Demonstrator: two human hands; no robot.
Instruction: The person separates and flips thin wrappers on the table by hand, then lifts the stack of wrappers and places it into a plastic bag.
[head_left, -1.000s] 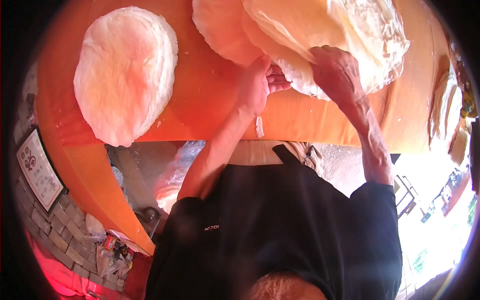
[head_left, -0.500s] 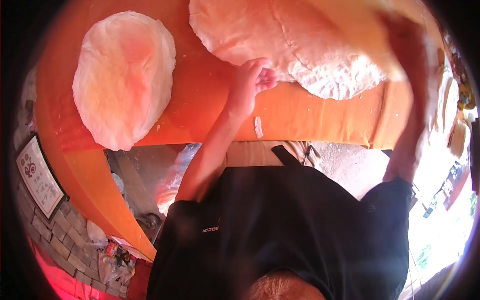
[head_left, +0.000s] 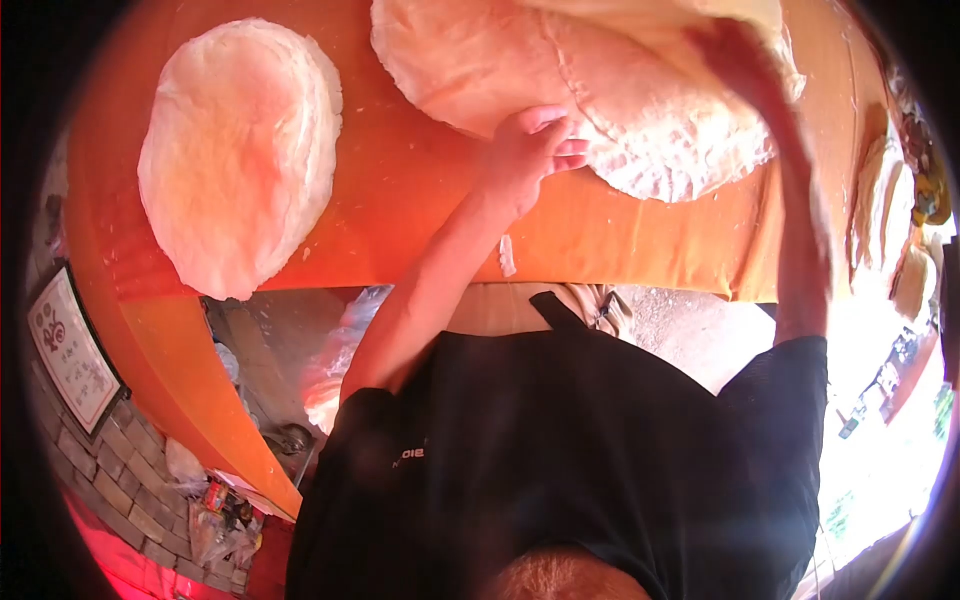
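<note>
A big, thin, pale sheet that looks like flatbread point(head_left: 470, 70) lies across the far middle of the orange table, with a seam or fold line down its middle and a crinkled, bright near edge. My left hand point(head_left: 535, 150) is at its near edge, palm side turned right, fingers loosely bent and apart with nothing visible in them. Over the sheet's far right part is my right hand point(head_left: 730, 50), smeared by motion beside a yellowish flap of the sheet; its fingers do not show clearly. An oval stack of similar sheets point(head_left: 240, 160) rests on the left.
The orange table point(head_left: 430, 240) ends just before my body. Folded pale pieces point(head_left: 880, 200) are at the right end. A small scrap point(head_left: 507, 255) sits near the front edge. Low on the left are a framed certificate point(head_left: 75, 350) and plastic bags point(head_left: 220, 530).
My right hand has swept left across the big sheet, and the yellowish flap has shifted left, uncovering more of the right side. My left hand has moved slightly right along the near edge.
</note>
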